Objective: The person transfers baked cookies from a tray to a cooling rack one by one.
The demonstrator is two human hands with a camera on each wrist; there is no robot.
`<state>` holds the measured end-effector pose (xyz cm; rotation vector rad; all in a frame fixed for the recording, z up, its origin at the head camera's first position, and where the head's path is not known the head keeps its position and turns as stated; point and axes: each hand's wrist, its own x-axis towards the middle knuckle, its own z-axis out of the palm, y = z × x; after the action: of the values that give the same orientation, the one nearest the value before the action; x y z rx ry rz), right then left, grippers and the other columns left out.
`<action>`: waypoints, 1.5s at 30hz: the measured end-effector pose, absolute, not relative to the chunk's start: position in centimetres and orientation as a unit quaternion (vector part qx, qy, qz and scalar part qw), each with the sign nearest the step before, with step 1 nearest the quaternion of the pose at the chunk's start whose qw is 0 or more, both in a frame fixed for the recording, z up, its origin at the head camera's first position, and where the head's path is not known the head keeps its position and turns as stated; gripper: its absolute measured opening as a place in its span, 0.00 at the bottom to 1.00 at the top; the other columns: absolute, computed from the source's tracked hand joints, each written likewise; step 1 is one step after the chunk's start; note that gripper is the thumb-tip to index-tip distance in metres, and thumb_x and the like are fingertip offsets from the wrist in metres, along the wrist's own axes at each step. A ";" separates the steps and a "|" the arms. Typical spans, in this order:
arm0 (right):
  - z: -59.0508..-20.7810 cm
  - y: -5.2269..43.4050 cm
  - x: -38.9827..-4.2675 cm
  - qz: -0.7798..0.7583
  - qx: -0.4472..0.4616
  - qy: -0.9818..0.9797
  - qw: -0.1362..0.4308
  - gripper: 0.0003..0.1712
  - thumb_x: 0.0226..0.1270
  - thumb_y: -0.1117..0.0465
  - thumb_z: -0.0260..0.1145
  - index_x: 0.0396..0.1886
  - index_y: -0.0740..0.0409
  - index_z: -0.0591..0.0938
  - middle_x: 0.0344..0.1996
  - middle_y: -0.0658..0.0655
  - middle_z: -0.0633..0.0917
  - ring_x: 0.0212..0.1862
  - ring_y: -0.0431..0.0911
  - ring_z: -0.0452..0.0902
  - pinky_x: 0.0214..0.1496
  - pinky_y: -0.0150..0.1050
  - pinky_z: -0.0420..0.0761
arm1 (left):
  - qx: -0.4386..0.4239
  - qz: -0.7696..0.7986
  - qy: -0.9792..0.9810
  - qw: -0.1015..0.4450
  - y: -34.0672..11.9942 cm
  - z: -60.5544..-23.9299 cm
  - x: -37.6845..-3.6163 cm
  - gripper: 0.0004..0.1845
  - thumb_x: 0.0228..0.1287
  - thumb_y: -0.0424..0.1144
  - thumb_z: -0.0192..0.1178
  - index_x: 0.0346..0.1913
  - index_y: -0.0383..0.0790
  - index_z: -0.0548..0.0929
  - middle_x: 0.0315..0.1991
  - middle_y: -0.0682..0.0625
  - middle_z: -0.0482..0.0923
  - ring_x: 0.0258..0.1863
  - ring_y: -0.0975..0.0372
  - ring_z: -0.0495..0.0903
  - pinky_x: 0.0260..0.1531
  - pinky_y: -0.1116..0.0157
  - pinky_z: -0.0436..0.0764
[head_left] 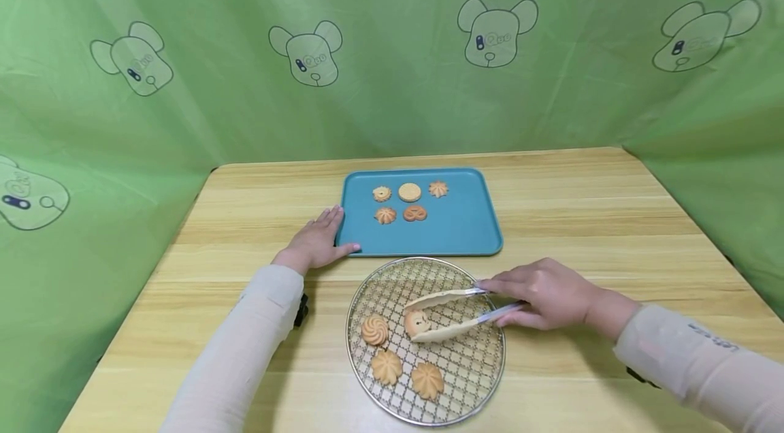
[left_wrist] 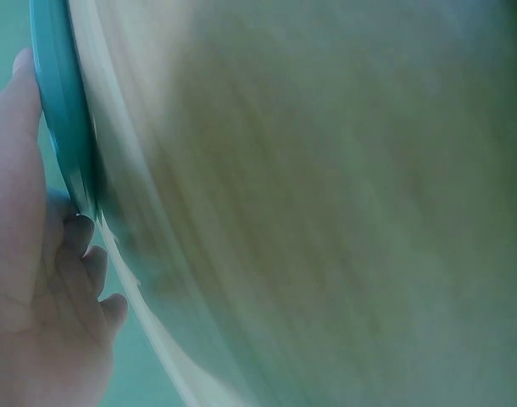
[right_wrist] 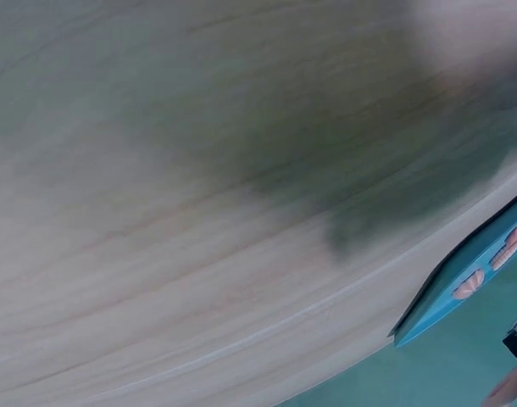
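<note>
Wooden table [head_left: 612, 229]: right hand [head_left: 545, 293] grip holds tongs [head_left: 456, 314], cookie [head_left: 417, 322] between tips.

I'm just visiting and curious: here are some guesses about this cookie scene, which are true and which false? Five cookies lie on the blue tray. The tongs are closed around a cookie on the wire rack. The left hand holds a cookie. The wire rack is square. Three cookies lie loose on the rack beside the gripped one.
1. Five cookies lie on the blue tray. True.
2. The tongs, held by the right hand, are closed around a cookie on the wire rack. True.
3. The left hand holds a cookie. False: it rests flat on the table against the tray's edge.
4. The wire rack is square. False: it is round.
5. Three other cookies lie loose on the rack. True.
</note>
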<state>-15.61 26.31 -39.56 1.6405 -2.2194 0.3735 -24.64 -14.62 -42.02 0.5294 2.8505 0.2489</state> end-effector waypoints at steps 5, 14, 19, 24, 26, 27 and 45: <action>-39.7 26.0 -15.6 0.126 0.585 -0.783 0.169 0.33 0.57 0.41 0.69 0.54 0.58 0.82 0.40 0.52 0.87 0.37 0.42 0.84 0.35 0.35 0.84 | 0.182 0.086 0.973 0.114 -14.6 -42.0 -24.6 0.50 0.65 0.68 0.44 0.75 0.36 0.42 0.76 0.44 0.38 0.74 0.52 0.38 0.70 0.53 0.45; -39.9 25.7 -15.5 0.114 0.594 -0.779 0.162 0.33 0.60 0.39 0.66 0.54 0.58 0.82 0.41 0.52 0.87 0.38 0.42 0.84 0.35 0.35 0.84 | 0.180 0.086 0.973 0.115 -14.6 -41.9 -24.6 0.50 0.65 0.69 0.43 0.75 0.36 0.42 0.76 0.44 0.37 0.74 0.52 0.39 0.70 0.52 0.45; -40.0 25.6 -15.5 0.112 0.607 -0.767 0.178 0.32 0.60 0.40 0.66 0.55 0.59 0.81 0.40 0.54 0.87 0.36 0.43 0.84 0.33 0.35 0.84 | 0.182 0.087 0.973 0.114 -14.6 -41.8 -24.7 0.50 0.65 0.69 0.43 0.75 0.36 0.42 0.76 0.44 0.38 0.73 0.52 0.39 0.70 0.52 0.45; -40.1 25.4 -15.5 0.115 0.613 -0.761 0.178 0.34 0.57 0.41 0.69 0.56 0.59 0.80 0.40 0.55 0.87 0.35 0.43 0.84 0.31 0.35 0.84 | 0.182 0.089 0.973 0.113 -14.6 -41.9 -24.7 0.50 0.65 0.68 0.44 0.75 0.35 0.42 0.76 0.44 0.38 0.73 0.51 0.39 0.70 0.52 0.44; -40.1 25.4 -15.5 0.115 0.612 -0.762 0.175 0.34 0.57 0.41 0.69 0.56 0.59 0.80 0.40 0.54 0.86 0.36 0.43 0.84 0.31 0.35 0.84 | 0.182 0.089 0.973 0.113 -14.6 -41.9 -24.7 0.50 0.65 0.68 0.44 0.75 0.35 0.42 0.76 0.44 0.38 0.73 0.51 0.39 0.70 0.53 0.44; -40.1 25.4 -15.5 0.117 0.611 -0.763 0.173 0.35 0.56 0.41 0.70 0.56 0.59 0.80 0.40 0.55 0.86 0.36 0.43 0.84 0.32 0.36 0.84 | 0.182 0.089 0.973 0.114 -14.6 -41.9 -24.7 0.50 0.65 0.68 0.44 0.75 0.35 0.42 0.76 0.44 0.37 0.73 0.51 0.39 0.70 0.52 0.44; -40.4 25.3 -15.6 0.105 0.534 -0.816 0.195 0.47 0.56 0.33 0.65 0.61 0.67 0.74 0.43 0.59 0.85 0.35 0.46 0.84 0.29 0.35 0.84 | 0.185 0.085 0.972 0.114 -14.6 -42.0 -24.6 0.50 0.65 0.69 0.43 0.75 0.36 0.42 0.76 0.44 0.37 0.73 0.51 0.39 0.70 0.52 0.44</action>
<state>-15.61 25.31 -40.39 1.4959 -2.2888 0.2933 -24.64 -14.64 -42.00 0.5433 2.8512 0.2478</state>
